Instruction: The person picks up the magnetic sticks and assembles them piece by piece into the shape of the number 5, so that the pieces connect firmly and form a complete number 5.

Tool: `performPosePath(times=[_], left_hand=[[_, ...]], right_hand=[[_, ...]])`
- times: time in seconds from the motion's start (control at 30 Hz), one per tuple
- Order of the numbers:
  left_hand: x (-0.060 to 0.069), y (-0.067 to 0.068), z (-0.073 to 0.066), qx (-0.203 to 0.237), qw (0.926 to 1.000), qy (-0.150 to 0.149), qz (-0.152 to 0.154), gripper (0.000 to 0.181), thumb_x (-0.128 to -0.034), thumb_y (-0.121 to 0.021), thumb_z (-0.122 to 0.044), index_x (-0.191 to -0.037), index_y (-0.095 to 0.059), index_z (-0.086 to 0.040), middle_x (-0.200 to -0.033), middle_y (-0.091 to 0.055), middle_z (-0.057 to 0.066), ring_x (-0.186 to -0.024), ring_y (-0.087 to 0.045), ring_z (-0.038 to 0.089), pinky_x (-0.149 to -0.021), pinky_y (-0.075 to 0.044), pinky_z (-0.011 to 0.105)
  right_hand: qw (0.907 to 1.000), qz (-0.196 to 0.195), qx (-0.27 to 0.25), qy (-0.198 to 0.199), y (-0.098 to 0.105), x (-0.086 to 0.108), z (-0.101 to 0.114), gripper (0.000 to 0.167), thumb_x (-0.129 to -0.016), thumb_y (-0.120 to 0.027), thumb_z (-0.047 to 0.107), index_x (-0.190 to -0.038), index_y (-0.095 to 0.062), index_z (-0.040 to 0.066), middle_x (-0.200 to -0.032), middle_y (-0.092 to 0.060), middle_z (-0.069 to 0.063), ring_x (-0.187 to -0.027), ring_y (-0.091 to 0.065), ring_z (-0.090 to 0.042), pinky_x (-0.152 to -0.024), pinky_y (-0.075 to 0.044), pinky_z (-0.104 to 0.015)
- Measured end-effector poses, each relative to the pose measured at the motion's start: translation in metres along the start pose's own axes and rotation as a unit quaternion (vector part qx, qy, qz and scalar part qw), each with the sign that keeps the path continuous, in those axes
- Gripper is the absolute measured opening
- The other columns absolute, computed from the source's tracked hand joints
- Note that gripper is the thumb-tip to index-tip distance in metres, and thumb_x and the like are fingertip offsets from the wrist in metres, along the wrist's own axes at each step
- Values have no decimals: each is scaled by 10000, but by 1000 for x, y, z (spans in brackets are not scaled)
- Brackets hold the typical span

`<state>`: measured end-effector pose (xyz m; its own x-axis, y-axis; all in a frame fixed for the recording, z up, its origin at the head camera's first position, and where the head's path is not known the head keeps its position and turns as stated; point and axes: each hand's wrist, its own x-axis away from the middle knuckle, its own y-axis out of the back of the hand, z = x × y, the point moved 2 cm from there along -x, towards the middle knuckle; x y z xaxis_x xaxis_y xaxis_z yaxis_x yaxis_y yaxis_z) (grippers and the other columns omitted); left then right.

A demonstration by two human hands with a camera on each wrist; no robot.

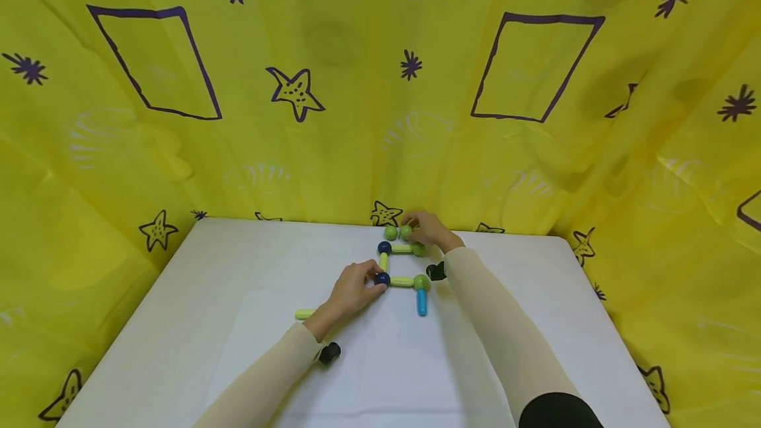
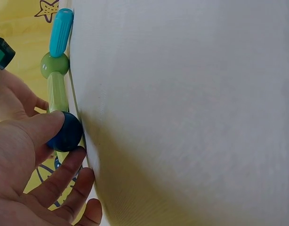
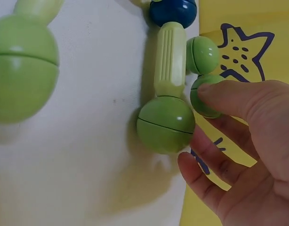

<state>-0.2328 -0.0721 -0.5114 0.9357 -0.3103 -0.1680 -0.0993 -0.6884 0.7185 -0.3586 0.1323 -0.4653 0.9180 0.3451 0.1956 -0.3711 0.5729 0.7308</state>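
Note:
My left hand (image 1: 352, 288) pinches a dark blue ball (image 1: 382, 279) at the near left corner of a ball-and-stick frame. Light green sticks (image 1: 401, 281) link it to a green ball (image 1: 422, 282) on the right and to another dark blue ball (image 1: 384, 248) farther back. From the green ball a light blue stick (image 1: 422, 303) points toward me. A third stick joins the far blue ball to a green end ball (image 3: 165, 125). Just behind that, my right hand (image 1: 431, 230) grips a separate green ball (image 3: 204, 100) with thumb and fingers, beside one more green ball (image 1: 390, 233).
A loose light green stick (image 1: 304, 314) lies left of the frame, partly hidden by my left wrist. The white table (image 1: 250, 269) ends just behind the green balls, against a yellow patterned curtain (image 1: 345, 164). Dark wrist devices (image 1: 329, 353) sit on both sleeves.

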Motion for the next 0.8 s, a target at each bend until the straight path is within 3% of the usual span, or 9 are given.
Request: performPosePath(times=[0.43,0.63,0.8], left_hand=[[1,-2,2,-21,10000,16,60,198,-916,-793,-189,-1071,-704,-104,-959,-721,9,-857,-571,171,-805,-477,357],[0,-1,2,-40,10000,21,39,195,-918,-792,-182,-1072,-701,-104,-966,-724,13,-864,-577,175,-812,-479,363],[0,-1,0,-36,10000,-4,34,189,-919,-788,-183,-1069,-702,-106,-964,-724,11,-860,-571,173,-810,-477,362]], right_hand=[[9966,-290,386,667,17,21,-1,313,-945,-719,82,-1248,-660,33,-1219,-663,-210,-1136,-613,-371,-961,-508,-498],[9942,-461,382,891,25,31,-11,299,-943,-734,92,-1229,-667,36,-1239,-657,-197,-1160,-606,-378,-945,-521,-498],[9912,-530,224,1192,30,48,-18,290,-935,-729,68,-1213,-674,8,-1191,-672,-215,-1051,-663,-365,-860,-563,-459]])
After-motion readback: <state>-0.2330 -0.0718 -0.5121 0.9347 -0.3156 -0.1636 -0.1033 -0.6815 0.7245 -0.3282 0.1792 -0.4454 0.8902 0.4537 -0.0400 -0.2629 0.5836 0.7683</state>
